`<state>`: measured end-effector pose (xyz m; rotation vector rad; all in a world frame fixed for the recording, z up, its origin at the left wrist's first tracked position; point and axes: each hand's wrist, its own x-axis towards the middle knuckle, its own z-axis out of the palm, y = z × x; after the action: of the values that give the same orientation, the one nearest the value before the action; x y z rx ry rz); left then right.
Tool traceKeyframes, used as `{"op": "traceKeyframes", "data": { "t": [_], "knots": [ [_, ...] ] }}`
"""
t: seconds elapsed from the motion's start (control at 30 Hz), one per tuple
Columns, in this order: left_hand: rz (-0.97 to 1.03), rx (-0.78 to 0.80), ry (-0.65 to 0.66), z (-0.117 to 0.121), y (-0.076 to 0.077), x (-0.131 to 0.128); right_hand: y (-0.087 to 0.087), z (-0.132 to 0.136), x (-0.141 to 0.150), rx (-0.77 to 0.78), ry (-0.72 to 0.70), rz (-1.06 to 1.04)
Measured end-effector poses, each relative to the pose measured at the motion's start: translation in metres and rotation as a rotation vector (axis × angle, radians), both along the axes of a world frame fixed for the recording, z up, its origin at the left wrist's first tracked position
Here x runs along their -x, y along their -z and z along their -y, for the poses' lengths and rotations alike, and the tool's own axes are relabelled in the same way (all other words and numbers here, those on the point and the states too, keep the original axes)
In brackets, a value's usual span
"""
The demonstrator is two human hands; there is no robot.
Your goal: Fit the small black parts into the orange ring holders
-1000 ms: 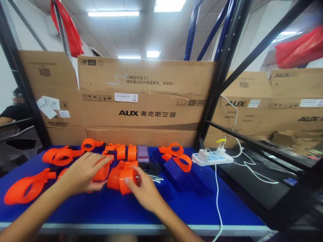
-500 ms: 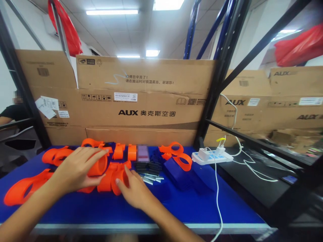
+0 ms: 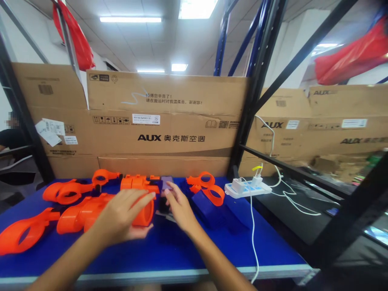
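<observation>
My left hand point(image 3: 123, 216) is closed round an orange plastic ring point(image 3: 147, 212), thumb below and fingers over the top. Behind this wrist more orange ring pieces point(image 3: 72, 218) lie in a row. My right hand point(image 3: 180, 206) reaches over a small stack of black pieces point(image 3: 163, 205), thumb and index finger slightly apart, its other fingers partly hidden. Just beyond its fingertips lies a flat purple-faced object point(image 3: 166, 182). Thin silvery strips point(image 3: 166, 217) show partly under that hand.
Orange looped pieces point(image 3: 207, 186) lie at the right beside dark blue sheets point(image 3: 207, 210). A white power strip point(image 3: 247, 188) with plugs stands near the rack post, its cable hanging over the table edge point(image 3: 273, 270). A cardboard wall point(image 3: 169, 157) closes the back. Further orange loops point(image 3: 68, 192) lie at left.
My left hand has moved right with an orange ring. My right hand has let go of the orange ring it was touching and moved right and forward to the black pieces. The view has shifted slightly.
</observation>
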<state>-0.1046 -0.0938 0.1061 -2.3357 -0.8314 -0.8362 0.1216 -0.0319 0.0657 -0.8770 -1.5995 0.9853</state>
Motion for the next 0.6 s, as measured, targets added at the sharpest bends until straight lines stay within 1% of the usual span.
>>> {"op": "traceKeyframes", "data": {
  "t": [0.1,0.2,0.23,0.27,0.33,0.4,0.43,0.47,0.5,0.53,0.6],
  "knots": [
    [0.06,0.053,0.067,-0.001,0.016,-0.03,-0.004,-0.014,-0.012,0.079,-0.105,-0.141],
    [0.203,0.225,0.159,-0.008,0.03,-0.058,-0.003,-0.025,-0.022,0.058,-0.129,-0.263],
    [0.303,0.311,0.195,-0.013,0.034,-0.067,-0.002,-0.028,-0.026,0.049,-0.116,-0.298],
    [0.443,0.408,0.227,-0.019,0.037,-0.075,-0.001,-0.031,-0.03,0.047,-0.103,-0.33],
    [0.832,0.628,0.29,-0.036,0.042,-0.092,0.001,-0.035,-0.037,0.064,-0.092,-0.383],
    [1.242,0.89,0.367,-0.055,0.046,-0.11,0.003,-0.039,-0.044,0.084,-0.096,-0.419],
    [1.391,1.018,0.415,-0.065,0.047,-0.118,0.004,-0.041,-0.046,0.085,-0.097,-0.43],
    [1.488,1.133,0.463,-0.073,0.048,-0.125,0.005,-0.043,-0.047,0.079,-0.095,-0.437],
    [1.558,1.208,0.506,-0.08,0.05,-0.132,0.006,-0.045,-0.047,0.071,-0.092,-0.439],
    [1.615,1.239,0.535,-0.086,0.051,-0.137,0.007,-0.046,-0.047,0.064,-0.087,-0.438],
    [1.708,1.202,0.544,-0.093,0.055,-0.143,0.012,-0.049,-0.047,0.059,-0.066,-0.434]
  ]
}}
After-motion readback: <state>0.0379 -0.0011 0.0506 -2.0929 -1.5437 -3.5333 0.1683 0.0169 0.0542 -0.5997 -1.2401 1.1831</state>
